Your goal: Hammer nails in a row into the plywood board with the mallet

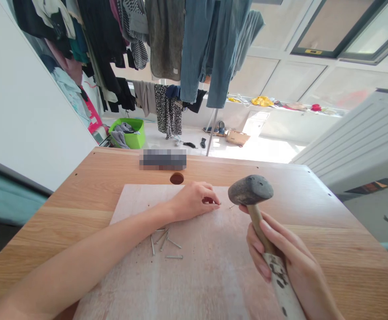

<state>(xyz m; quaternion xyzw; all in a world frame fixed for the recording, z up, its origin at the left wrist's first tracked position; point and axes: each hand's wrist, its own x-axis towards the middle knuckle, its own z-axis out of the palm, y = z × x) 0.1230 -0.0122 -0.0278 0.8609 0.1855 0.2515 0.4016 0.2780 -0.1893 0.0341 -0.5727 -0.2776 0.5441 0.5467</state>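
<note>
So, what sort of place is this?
Likely a home laundry balcony doubling as a workshop: clothes hanging overhead, a green plastic laundry basket, and a light wooden table.

Bright daylight from windows (347, 26), glare on the floor (263, 151), wide-angle bending at edges, sharp focus

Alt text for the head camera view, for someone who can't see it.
A person's right hand grips a hammer by its handle while the left hand pinches a nail against a pale board on a wooden table. Loose nails lie nearby; laundry hangs behind.
</note>
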